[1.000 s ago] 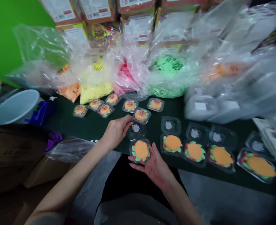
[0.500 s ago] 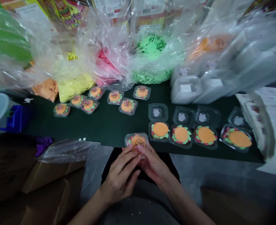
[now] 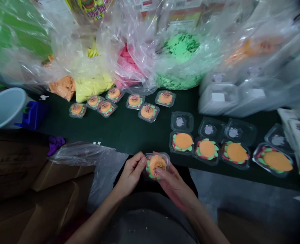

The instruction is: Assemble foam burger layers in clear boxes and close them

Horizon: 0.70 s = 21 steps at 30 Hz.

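Note:
Both of my hands hold one small clear plastic clamshell (image 3: 156, 165) with an orange, green and red foam burger inside, its lid closed, just off the near edge of the dark green table (image 3: 129, 132). My left hand (image 3: 131, 174) pinches its left side. My right hand (image 3: 170, 181) grips its right side with the thumb on the lid. Right of it, a row of open clamshells (image 3: 207, 149) with orange burgers lies on the table, lids flipped back. Several closed clamshells (image 3: 147, 112) lie farther back.
Clear plastic bags of orange (image 3: 62, 86), yellow (image 3: 94, 86), pink (image 3: 128, 66) and green (image 3: 180, 61) foam pieces line the back. Stacks of empty clear containers (image 3: 218, 100) sit at right. A white bowl (image 3: 3, 108) and blue object (image 3: 33, 115) are at left; cardboard boxes (image 3: 15, 176) stand below.
The lid of the held clamshell was folded shut, and both hands drew it off the table edge toward me. My left hand moved from over it to its left side.

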{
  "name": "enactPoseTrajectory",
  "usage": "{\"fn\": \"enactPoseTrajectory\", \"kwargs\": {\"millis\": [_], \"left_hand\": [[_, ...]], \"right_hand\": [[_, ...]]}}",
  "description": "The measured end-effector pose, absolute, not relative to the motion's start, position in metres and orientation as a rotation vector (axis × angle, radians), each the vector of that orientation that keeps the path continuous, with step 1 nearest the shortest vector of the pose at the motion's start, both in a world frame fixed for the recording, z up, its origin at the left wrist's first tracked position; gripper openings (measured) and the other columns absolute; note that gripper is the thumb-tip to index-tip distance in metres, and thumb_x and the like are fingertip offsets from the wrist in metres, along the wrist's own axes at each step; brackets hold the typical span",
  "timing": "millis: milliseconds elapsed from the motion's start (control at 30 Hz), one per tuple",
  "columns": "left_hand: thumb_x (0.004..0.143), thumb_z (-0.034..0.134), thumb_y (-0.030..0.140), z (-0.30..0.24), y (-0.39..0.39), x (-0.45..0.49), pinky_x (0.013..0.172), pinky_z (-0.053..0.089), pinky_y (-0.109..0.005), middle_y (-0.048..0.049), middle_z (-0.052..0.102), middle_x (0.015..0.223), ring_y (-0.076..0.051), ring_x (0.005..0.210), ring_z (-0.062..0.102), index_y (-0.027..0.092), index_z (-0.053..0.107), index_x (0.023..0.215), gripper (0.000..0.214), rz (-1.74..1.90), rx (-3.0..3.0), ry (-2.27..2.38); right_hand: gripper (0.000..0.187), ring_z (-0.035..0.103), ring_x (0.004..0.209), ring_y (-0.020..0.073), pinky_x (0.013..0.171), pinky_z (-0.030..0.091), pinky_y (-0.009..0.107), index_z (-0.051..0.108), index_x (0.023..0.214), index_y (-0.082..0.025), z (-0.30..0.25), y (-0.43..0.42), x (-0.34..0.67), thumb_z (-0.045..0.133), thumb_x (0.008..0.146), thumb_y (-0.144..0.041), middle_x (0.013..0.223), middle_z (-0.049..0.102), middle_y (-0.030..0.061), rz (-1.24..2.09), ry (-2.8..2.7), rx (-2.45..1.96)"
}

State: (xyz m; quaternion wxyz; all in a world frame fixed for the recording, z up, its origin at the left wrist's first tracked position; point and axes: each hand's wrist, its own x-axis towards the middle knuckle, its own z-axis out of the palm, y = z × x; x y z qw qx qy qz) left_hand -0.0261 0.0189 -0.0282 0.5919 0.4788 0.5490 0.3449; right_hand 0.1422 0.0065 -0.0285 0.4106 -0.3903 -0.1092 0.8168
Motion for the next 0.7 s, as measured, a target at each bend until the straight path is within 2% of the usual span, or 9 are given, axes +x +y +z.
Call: {"fn": "enactPoseTrajectory", "kwargs": {"millis": [133,333,500,700], "left_hand": [[0.103,0.047,0.047,-0.033,0.012,-0.019,0.065,0.033,-0.023,0.0029,0.044,0.073,-0.011,0.069,0.039,0.018,0.047,0.079,0.037,0.872,0.974,1.251],[0.105,0.039,0.048,-0.04,-0.004,-0.006,0.064,0.034,-0.025,0.0018,0.047,0.07,-0.012,0.066,0.042,0.018,0.05,0.08,0.041,0.928,0.896,1.304],[0.104,0.046,0.045,-0.042,-0.001,-0.005,0.061,0.032,-0.025,0.0027,0.043,0.068,-0.011,0.064,0.038,0.018,0.048,0.076,0.039,1.05,0.845,1.318],[0.105,0.044,0.043,-0.04,0.0,-0.016,0.058,0.029,-0.024,0.0036,0.039,0.065,-0.01,0.061,0.035,0.018,0.043,0.071,0.042,1.004,0.966,1.288]], "right_hand": [[0.042,0.059,0.12,0.0224,0.111,0.041,0.037,0.066,0.125,-0.03,-0.029,0.01,0.13,0.079,0.084,-0.032,0.126,0.069,0.0019,1.918,-0.167,-0.958],[0.041,0.063,0.093,0.0191,0.094,0.052,0.037,0.062,0.128,-0.034,-0.028,0.017,0.107,0.074,0.089,-0.035,0.11,0.07,-0.0011,1.842,-0.131,-0.925],[0.036,0.061,0.108,0.0196,0.099,0.049,0.033,0.067,0.121,-0.032,-0.026,0.015,0.102,0.077,0.086,-0.034,0.115,0.07,-0.0004,1.788,-0.139,-0.951],[0.038,0.059,0.117,0.0238,0.107,0.044,0.039,0.067,0.122,-0.03,-0.022,0.006,0.116,0.077,0.086,-0.04,0.124,0.069,0.0034,1.869,-0.21,-0.964]]}}
